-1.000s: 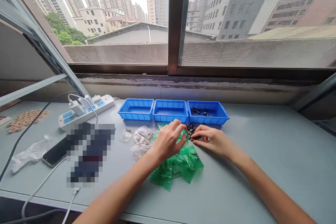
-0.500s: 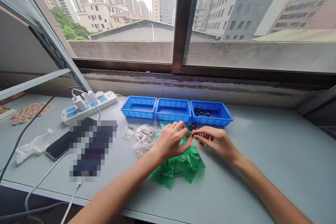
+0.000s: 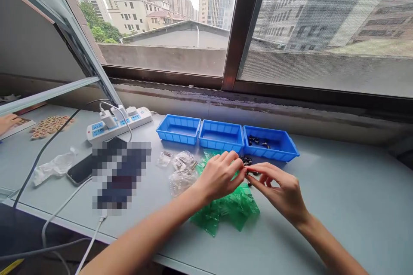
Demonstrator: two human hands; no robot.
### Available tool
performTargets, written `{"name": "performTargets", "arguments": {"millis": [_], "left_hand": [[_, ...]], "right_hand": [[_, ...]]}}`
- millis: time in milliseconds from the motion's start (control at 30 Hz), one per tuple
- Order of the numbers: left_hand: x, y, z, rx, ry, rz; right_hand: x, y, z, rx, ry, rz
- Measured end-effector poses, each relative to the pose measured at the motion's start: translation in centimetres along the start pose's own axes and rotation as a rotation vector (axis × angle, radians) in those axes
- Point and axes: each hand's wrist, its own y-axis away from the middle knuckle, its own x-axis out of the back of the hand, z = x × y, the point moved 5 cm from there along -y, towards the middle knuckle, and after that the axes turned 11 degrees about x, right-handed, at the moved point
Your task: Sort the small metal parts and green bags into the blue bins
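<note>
My left hand [image 3: 222, 176] and my right hand [image 3: 279, 191] meet fingertip to fingertip above the table. Both are closed in a pinch on one small screw-like part [image 3: 246, 170], mostly covered by the fingers. Just behind the fingertips lies a loose heap of small black-headed parts [image 3: 247, 160], partly hidden by my hands. Green plastic bags [image 3: 238, 206] are spread out under my left hand. Clear bags with small metal pieces [image 3: 183, 161] lie to its left. Of the blue bins, the right one [image 3: 280, 154] has several black-headed parts [image 3: 254, 139] inside.
The left blue bin [image 3: 177, 138] and middle blue bin [image 3: 221, 142] stand in a row below the window. Leftward are a power strip [image 3: 121, 124], a phone [image 3: 79, 172], cables, crumpled plastic [image 3: 53, 167] and a metal frame [image 3: 80, 51]. Another person's hand [image 3: 8, 123] shows at the left edge.
My left hand has closed in to my right fingertips and now pinches at the part there. The view has shifted and tilted slightly; another person's hand has appeared at the left edge.
</note>
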Motion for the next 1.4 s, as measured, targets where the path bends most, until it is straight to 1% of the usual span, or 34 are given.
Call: {"name": "performTargets", "arguments": {"millis": [167,300,433,500,633,700,833,933,1000,1133,1267,1400], "left_hand": [[-0.1,0.0,0.0,0.016,-0.014,0.011],[-0.4,0.0,-0.2,-0.039,0.008,-0.026],[-0.6,0.0,-0.6,-0.058,0.011,-0.055],[-0.6,0.0,-0.7,-0.057,0.011,-0.053],[-0.7,0.0,-0.7,-0.045,-0.004,-0.018],[-0.5,0.0,-0.7,-0.038,0.003,0.022],[0.0,0.1,-0.5,-0.061,0.015,0.090],[0.3,0.2,-0.4,-0.074,-0.002,0.106],[0.4,0.1,-0.3,-0.078,-0.001,0.114],[0.5,0.0,-0.3,-0.079,-0.013,0.126],[0.4,0.0,-0.4,-0.087,-0.034,0.128],[0.6,0.1,-0.2,-0.121,-0.041,0.184]], "right_hand": [[0.2,0.2,0.0,0.070,0.082,-0.001],[0.0,0.4,0.3,0.138,0.153,-0.032],[0.0,0.6,0.9,0.116,0.229,-0.042],[0.2,0.4,1.1,0.085,0.226,-0.027],[0.4,0.0,1.2,-0.012,0.085,0.026],[0.3,0.1,1.5,-0.110,0.005,0.034],[-0.5,0.7,2.3,-0.349,-0.163,0.028],[-1.2,1.0,2.7,-0.455,-0.299,0.004],[-1.6,0.9,2.9,-0.491,-0.368,-0.027],[-1.6,0.8,3.1,-0.546,-0.435,-0.015],[-1.9,0.9,3.3,-0.579,-0.491,-0.046],[-2.2,1.1,3.5,-0.617,-0.569,-0.074]]}}
